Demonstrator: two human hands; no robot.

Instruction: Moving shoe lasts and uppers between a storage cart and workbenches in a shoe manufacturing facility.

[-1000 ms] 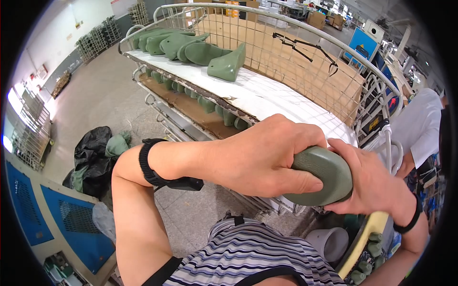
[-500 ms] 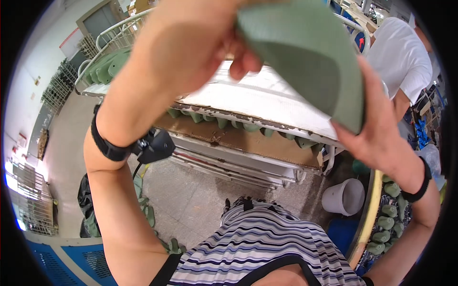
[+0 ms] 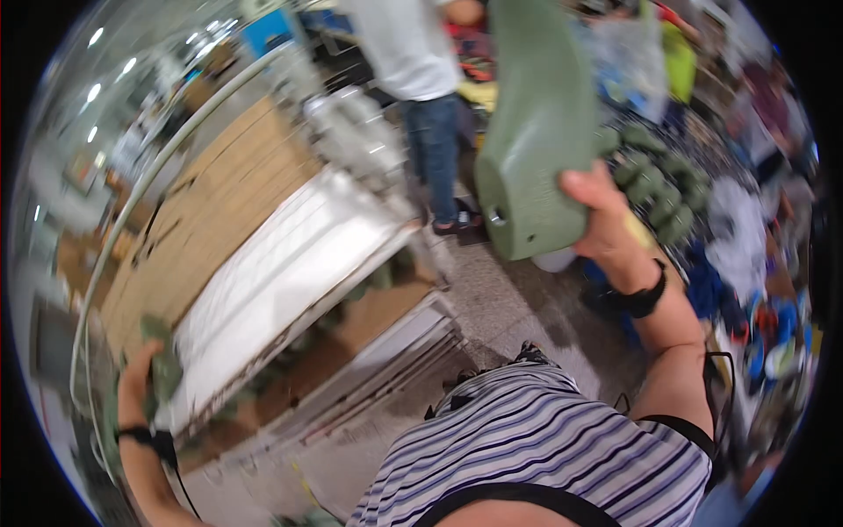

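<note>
A large green shoe last [image 3: 540,132] is raised close in front of me, its broad end with small holes turned down. My right hand [image 3: 610,220] grips this broad end from the right, thumb across its face. Far to the left, my left hand [image 3: 139,362] is at the rack's upper shelf [image 3: 290,241]. Its fingers are closed about a second green shoe last [image 3: 164,364] standing at the shelf's left end. Motion blur softens that hand, and its far fingers are hidden.
Lower rack shelves [image 3: 378,360] hold more green lasts. A curved rail [image 3: 132,206] bounds the rack on the left. Beyond it stands a person in a white shirt [image 3: 404,53]. A heap of green lasts [image 3: 659,189] lies to the right, near colourful clutter [image 3: 773,325].
My view has turned to the right. My left hand has moved away from the raised last to the rack's left end. My right hand still holds its last, now more upright.
</note>
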